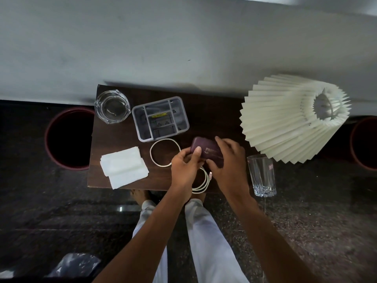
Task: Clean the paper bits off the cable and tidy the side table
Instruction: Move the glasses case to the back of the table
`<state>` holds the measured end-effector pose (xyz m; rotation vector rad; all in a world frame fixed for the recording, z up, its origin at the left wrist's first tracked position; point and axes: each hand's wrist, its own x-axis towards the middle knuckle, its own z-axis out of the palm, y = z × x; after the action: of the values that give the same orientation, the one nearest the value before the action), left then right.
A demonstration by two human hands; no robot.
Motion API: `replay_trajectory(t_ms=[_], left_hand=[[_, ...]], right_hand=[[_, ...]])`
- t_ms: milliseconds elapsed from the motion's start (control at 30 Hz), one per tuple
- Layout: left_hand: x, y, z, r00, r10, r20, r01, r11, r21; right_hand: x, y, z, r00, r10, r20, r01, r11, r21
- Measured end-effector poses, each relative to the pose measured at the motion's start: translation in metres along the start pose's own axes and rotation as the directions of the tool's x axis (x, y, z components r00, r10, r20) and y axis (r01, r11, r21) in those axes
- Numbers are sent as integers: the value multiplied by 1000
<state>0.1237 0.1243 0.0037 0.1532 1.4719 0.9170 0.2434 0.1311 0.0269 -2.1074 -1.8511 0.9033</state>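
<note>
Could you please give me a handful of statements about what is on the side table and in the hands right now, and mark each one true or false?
1. Both hands hold the maroon case. True: the left hand and right hand grip it together.
2. The glass ashtray lies on the white tissues. False: it sits at the table's far left corner, apart from the tissues.
3. The drinking glass lies on its side. False: it stands upright at the near right edge.
4. The grey organizer sits between the ashtray and the pleated lampshade. True.
5. The white cable is stowed inside the organizer. False: it lies looped on the table.
</note>
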Motion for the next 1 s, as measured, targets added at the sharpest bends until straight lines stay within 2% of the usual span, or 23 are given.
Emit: replay_trajectory(t_ms=[100,267,367,567,667,767,1000], left_hand=[[9,1,6,997,-63,-38,59,993,-101],[28,0,18,986,-152,-73,135,972,-193],[41,2,30,983,-165,-76,145,967,-211],[63,10,54,982,-182,-54,159,942,-295],[72,18,63,981,-187,-57,156,925,-347],[80,23,71,982,-163,-92,125,938,-324],[95,26,86,973,-98,-210,40,964,-262]], right_hand=[[-9,1,9,986,86,-145,-81,996,38],[-10,11,27,974,212,-82,-214,977,-16],[1,13,35,979,198,-54,-198,980,-4],[36,13,43,983,111,-143,-107,994,32],[50,14,47,988,57,-142,-54,998,20],[63,19,47,991,18,-135,-19,1000,-8],[80,23,42,997,39,-69,-44,996,-76]])
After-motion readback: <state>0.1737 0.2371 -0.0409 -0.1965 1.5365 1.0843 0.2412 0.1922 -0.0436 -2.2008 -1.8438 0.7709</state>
